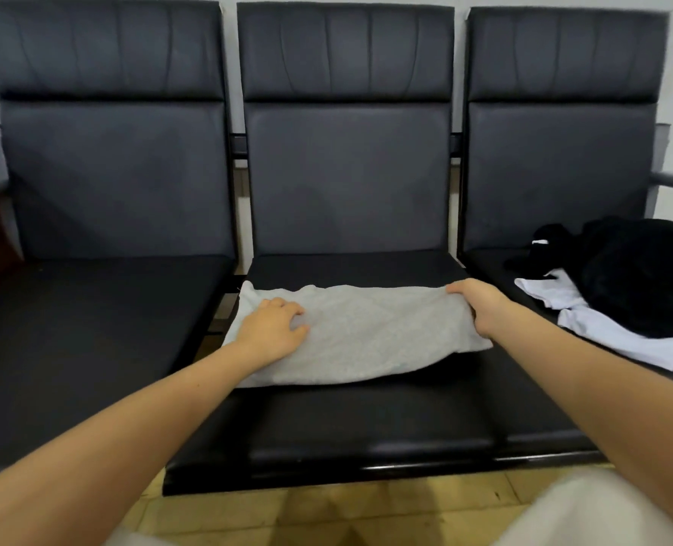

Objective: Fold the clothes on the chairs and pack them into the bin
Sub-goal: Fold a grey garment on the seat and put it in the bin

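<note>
We have three black padded chairs in a row, and our work lies on the seat of the middle chair (366, 419). On the right chair (563, 171) sits a heap of black clothing (638, 269) on top of a white garment (602, 329), both still unfolded by the look of them; no bin shows in this view. Across the back half of the middle seat lies the grey garment (366, 333), already doubled into a long band, its left end reaching the seat's edge. We judge it light, soft and limp: it will sag wherever it is unsupported and should not slip on the padded seat, so it is best taken at the two ends or corners and kept flat while the next fold is made. Our left hand (274, 329) rests on top of the cloth near its left end, fingers loosely bent and pressing it down rather than pinching. Our right hand (478, 305) is at the right end, fingers curled over the far edge and gripping the fabric there, which looks slightly lifted.
</note>
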`<state>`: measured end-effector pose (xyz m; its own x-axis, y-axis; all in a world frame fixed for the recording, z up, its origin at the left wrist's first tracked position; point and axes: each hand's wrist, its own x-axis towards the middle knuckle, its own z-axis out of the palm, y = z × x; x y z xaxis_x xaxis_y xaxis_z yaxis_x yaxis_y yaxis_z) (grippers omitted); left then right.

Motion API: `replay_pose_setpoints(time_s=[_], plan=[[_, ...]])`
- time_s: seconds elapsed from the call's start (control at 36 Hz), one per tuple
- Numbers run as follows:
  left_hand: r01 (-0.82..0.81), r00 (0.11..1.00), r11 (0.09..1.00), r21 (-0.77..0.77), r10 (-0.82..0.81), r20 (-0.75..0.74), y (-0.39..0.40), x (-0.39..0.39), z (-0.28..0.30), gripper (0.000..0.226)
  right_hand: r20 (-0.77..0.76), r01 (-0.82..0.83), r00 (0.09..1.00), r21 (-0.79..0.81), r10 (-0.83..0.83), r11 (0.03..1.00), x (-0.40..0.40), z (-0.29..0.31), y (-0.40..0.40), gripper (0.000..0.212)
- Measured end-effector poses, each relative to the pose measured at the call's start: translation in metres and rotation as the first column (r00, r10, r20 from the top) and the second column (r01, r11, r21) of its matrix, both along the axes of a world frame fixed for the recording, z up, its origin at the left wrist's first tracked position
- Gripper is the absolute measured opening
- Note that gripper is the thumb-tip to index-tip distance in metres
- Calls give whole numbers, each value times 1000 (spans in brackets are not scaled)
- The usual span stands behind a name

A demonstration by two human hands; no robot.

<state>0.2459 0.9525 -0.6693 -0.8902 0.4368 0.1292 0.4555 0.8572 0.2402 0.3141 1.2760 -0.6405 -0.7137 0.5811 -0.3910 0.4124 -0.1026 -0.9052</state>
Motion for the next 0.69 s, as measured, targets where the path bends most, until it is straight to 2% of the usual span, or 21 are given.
replay_pose_setpoints(time_s=[0.08,0.11,0.22,0.28,0.31,0.42,0.47,0.5,0.56,0.61,0.69], plan=[[-94,996,993,64,94,8,-11,-5,2,37,-84,-96,991,81,103,992,8,29,-28,19],[-127,992,988,87,127,6,-16,-7,4,36,-107,-130,984,115,142,985,6,39,-39,11],[-173,985,980,99,172,24,-25,-11,1,32,-152,-260,941,252,303,932,-8,57,-76,17],[-177,984,979,102,175,20,-27,-11,0,32,-122,-362,904,295,411,884,-16,61,-96,28],[-179,984,978,109,178,21,-28,-11,1,31,-86,-419,883,298,462,858,-17,62,-106,26],[-165,986,980,113,164,16,-23,-10,0,31,91,-653,756,167,648,739,-17,44,-133,5],[-159,987,981,114,160,3,-20,-10,-2,29,100,-710,704,83,703,700,-16,33,-135,33],[-155,988,981,119,156,-3,-19,-11,-3,29,46,-720,693,21,719,693,-17,30,-133,36],[-145,988,980,137,150,-25,-15,-11,-5,27,-134,-672,737,-46,662,739,-17,28,-127,34],[-130,988,977,172,143,-63,-11,-10,-6,23,-256,-568,797,-13,547,823,-19,28,-119,26],[-109,986,965,239,135,-97,-1,-8,-6,26,-207,-343,905,164,372,925,-21,21,-102,12]])
